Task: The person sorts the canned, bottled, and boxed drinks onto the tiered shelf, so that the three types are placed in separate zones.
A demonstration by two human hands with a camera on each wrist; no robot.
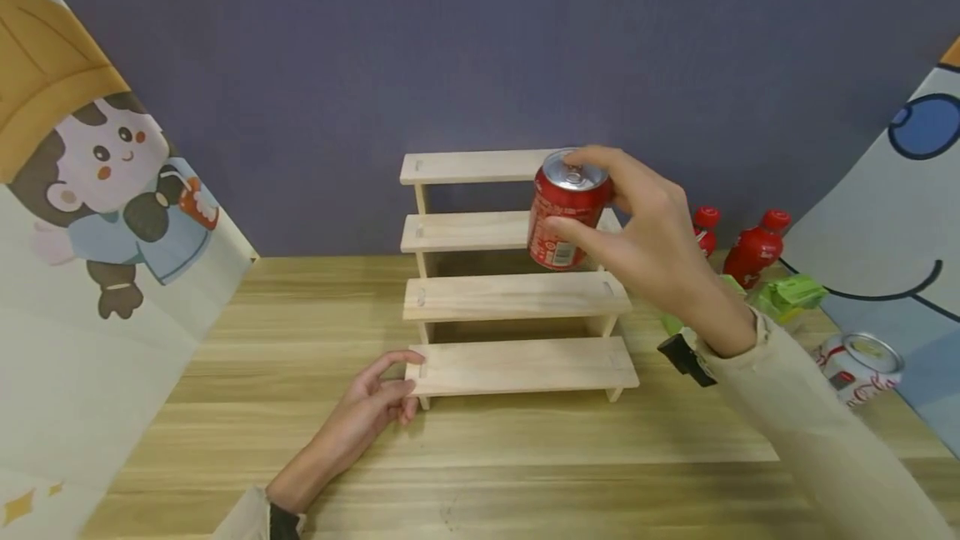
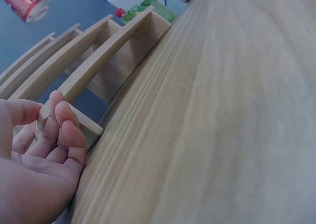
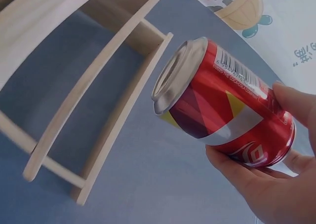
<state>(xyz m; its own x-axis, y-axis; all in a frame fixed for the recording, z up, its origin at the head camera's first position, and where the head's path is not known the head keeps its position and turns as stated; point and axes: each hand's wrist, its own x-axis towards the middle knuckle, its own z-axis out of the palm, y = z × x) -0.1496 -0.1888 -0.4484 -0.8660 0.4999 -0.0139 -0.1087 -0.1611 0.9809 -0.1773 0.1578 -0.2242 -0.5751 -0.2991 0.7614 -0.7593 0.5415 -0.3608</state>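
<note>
Grasping a red can (image 1: 564,205) in the right hand (image 1: 651,230), between thumb (image 1: 577,232) and fingers (image 1: 602,159), near the stepped rack's (image 1: 517,297) top. Pinching that rack's lower-left end with the left hand (image 1: 371,403).

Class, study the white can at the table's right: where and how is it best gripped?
Probably around the upper wall of the white can, coming from above and pinching opposite sides: it stands upright, its rounded wall suits a wrap, and its lid faces up, uncovered.
</note>
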